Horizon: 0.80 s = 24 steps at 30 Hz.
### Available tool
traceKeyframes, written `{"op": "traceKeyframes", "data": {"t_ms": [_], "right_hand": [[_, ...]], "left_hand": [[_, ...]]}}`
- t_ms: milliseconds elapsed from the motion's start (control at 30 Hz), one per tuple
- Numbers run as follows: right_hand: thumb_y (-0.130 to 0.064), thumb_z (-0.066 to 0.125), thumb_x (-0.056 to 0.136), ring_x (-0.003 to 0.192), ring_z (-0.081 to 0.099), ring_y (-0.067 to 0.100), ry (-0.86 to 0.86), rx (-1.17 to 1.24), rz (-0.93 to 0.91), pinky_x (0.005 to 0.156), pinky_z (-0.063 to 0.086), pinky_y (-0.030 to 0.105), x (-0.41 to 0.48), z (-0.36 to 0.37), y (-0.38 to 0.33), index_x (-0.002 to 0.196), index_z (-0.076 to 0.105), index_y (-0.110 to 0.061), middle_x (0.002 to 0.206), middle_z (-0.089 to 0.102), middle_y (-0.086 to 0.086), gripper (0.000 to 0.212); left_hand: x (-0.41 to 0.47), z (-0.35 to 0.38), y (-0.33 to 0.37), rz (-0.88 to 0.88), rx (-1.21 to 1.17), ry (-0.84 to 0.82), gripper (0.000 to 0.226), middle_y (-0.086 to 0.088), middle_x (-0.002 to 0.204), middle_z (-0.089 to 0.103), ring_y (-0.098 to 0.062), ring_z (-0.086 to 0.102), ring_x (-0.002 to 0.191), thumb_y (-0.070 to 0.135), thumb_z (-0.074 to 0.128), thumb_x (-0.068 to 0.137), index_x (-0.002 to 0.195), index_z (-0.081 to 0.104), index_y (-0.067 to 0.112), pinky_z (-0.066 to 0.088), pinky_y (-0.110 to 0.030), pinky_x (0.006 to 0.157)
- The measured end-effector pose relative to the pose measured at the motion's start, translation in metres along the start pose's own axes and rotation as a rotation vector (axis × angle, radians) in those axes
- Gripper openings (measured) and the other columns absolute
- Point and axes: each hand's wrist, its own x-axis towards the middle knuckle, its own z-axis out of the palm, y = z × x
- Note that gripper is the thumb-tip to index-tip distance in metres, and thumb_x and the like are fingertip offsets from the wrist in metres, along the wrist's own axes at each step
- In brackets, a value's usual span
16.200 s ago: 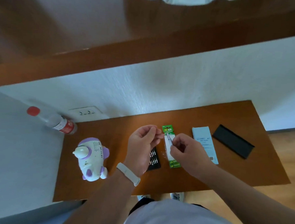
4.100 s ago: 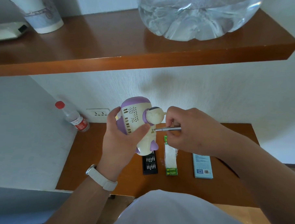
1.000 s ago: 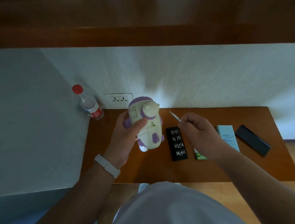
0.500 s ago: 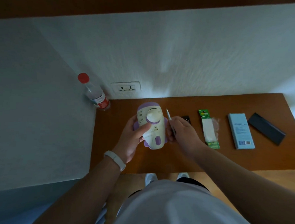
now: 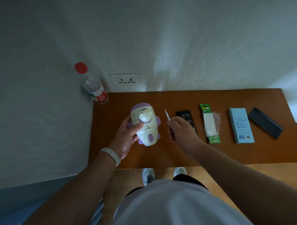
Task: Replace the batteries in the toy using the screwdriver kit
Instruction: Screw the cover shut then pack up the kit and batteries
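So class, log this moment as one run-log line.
left hand: holds toy | right hand: holds screwdriver, tip off toy | bit case, battery pack: on table

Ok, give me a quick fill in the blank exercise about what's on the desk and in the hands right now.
1. The left hand holds the ____.
2. The screwdriver is held in the ____ hand.
3. The cap on the water bottle is ____.
4. The battery pack lies between the black bit tray and the light ____ box.

Missing words: toy; right; red; blue
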Motion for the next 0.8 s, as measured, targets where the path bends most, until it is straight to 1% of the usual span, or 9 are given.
{"op": "traceKeyframes", "data": {"t_ms": [67, 133, 233, 300, 433, 500, 600, 800], "right_hand": [[-0.021, 0.046, 0.102, 0.059, 0.048, 0.016, 0.003, -0.003, -0.002, 0.057, 0.045, 0.029, 0.001, 0.001, 0.002, 0.086, 0.058, -0.014, 0.067, 0.053, 0.004, 0.021], [-0.021, 0.047, 0.101, 0.059, 0.048, 0.017, 0.009, -0.008, -0.003, 0.057, 0.045, 0.030, 0.001, 0.003, 0.003, 0.086, 0.059, -0.014, 0.066, 0.053, 0.004, 0.021], [-0.020, 0.047, 0.101, 0.058, 0.048, 0.016, 0.022, -0.005, 0.001, 0.057, 0.045, 0.030, 0.001, 0.004, 0.004, 0.085, 0.059, -0.015, 0.065, 0.053, 0.003, 0.021], [-0.019, 0.047, 0.101, 0.057, 0.048, 0.014, 0.028, 0.003, 0.008, 0.055, 0.045, 0.028, -0.001, 0.004, 0.003, 0.085, 0.058, -0.014, 0.065, 0.052, 0.002, 0.021], [-0.019, 0.047, 0.101, 0.056, 0.048, 0.014, 0.044, 0.008, 0.000, 0.055, 0.044, 0.027, -0.003, 0.003, 0.001, 0.085, 0.058, -0.013, 0.065, 0.052, 0.002, 0.020], [-0.020, 0.047, 0.102, 0.057, 0.048, 0.014, 0.049, 0.001, -0.003, 0.055, 0.045, 0.027, -0.003, 0.002, -0.001, 0.086, 0.059, -0.013, 0.065, 0.052, 0.002, 0.021], [-0.020, 0.047, 0.101, 0.057, 0.048, 0.013, 0.055, -0.012, -0.018, 0.054, 0.045, 0.024, -0.005, 0.002, -0.004, 0.086, 0.058, -0.012, 0.066, 0.052, 0.002, 0.020], [-0.019, 0.047, 0.102, 0.057, 0.047, 0.014, 0.061, -0.021, -0.048, 0.054, 0.045, 0.023, -0.010, 0.004, -0.010, 0.082, 0.056, -0.013, 0.064, 0.051, 0.002, 0.023]], "left_hand": [[0.001, -0.005, -0.001, -0.013, -0.004, -0.002, 0.067, -0.006, 0.135, 0.063, -0.028, 0.060, 0.126, 0.030, 0.076, 0.081, 0.143, 0.049, 0.026, 0.048, -0.051, 0.106], [0.002, -0.007, -0.001, -0.022, 0.004, 0.005, 0.072, -0.004, 0.135, 0.062, -0.027, 0.058, 0.127, 0.038, 0.080, 0.078, 0.142, 0.049, 0.028, 0.048, -0.053, 0.106], [0.001, -0.009, 0.001, -0.031, 0.041, 0.026, 0.076, -0.001, 0.134, 0.063, -0.025, 0.060, 0.125, 0.045, 0.080, 0.075, 0.142, 0.049, 0.030, 0.051, -0.051, 0.103], [-0.001, -0.010, 0.003, -0.029, 0.083, 0.045, 0.074, 0.000, 0.132, 0.064, -0.023, 0.061, 0.123, 0.046, 0.077, 0.076, 0.142, 0.048, 0.029, 0.053, -0.047, 0.101], [-0.004, -0.011, 0.009, -0.011, 0.179, 0.082, 0.071, 0.002, 0.131, 0.064, -0.020, 0.060, 0.122, 0.049, 0.075, 0.078, 0.141, 0.049, 0.026, 0.047, -0.048, 0.104], [-0.006, -0.012, 0.012, -0.012, 0.242, 0.088, 0.069, 0.005, 0.130, 0.062, -0.018, 0.057, 0.123, 0.052, 0.072, 0.080, 0.140, 0.048, 0.028, 0.046, -0.043, 0.100], [-0.006, -0.015, 0.015, -0.019, 0.324, 0.101, 0.061, 0.006, 0.131, 0.058, -0.017, 0.054, 0.124, 0.048, 0.067, 0.089, 0.141, 0.043, 0.030, 0.043, -0.037, 0.097], [-0.007, -0.020, 0.022, -0.039, 0.445, 0.158, 0.057, 0.002, 0.131, 0.058, -0.018, 0.055, 0.122, 0.049, 0.066, 0.090, 0.138, 0.043, 0.030, 0.045, -0.039, 0.100]]}}
